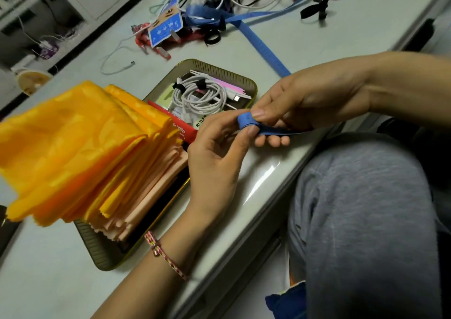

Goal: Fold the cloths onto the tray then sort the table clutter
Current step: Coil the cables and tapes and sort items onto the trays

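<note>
**Blue strap (246, 121) pinched at its rolled end**

The left hand (214, 155) and right hand (305, 104) both pinch the rolled end between thumb and fingers, just beside the tray (219, 66). The strap's free length passes behind the right hand and runs up the table. Folded cloths (85, 147) lie stacked on the tray.

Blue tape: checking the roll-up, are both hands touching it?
Touching. Head view shows the left hand and right hand pinching the blue tape at its rolled end.
</note>
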`<state>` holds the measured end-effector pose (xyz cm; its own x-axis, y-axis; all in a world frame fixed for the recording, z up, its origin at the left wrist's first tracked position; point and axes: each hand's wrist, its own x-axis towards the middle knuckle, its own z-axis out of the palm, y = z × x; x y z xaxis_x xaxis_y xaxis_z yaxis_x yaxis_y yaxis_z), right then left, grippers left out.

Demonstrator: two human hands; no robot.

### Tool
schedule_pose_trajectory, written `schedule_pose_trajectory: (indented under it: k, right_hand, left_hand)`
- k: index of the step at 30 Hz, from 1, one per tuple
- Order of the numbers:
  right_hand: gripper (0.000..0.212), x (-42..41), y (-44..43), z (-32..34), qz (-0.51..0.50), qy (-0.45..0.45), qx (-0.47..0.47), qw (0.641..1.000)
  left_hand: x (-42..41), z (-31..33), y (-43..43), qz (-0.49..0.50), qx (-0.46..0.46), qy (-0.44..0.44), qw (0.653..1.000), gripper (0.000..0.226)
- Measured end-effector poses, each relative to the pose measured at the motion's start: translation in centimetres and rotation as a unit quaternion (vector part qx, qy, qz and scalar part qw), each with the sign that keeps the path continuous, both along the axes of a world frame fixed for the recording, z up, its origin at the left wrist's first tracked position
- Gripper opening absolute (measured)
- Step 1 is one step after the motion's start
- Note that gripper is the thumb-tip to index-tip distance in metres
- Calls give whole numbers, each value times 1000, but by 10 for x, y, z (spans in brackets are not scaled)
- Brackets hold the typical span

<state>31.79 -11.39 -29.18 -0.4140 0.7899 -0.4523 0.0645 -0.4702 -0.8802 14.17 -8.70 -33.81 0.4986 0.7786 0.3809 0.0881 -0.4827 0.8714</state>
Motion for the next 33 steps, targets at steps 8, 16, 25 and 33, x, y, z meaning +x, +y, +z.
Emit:
schedule_pose_trajectory:
  k: [8, 16, 25, 33]
  right_hand:
    - [31, 3, -2, 7, 34, -157, 65, 985]
    - [65, -4, -6, 13, 48, -312, 80, 946]
    - [44, 3, -1, 16, 7, -262, 105, 959]
    - [28, -3, 3, 6, -5, -74, 85, 994]
  left_hand:
    - [-3, -1, -2, 14, 68, 53, 996, 13]
    - [-5, -8, -10, -30, 204, 155, 966, 12]
    - [-6, -1, -8, -17, 131, 88, 987, 19]
    - [-4, 6, -10, 79, -89, -85, 989, 30]
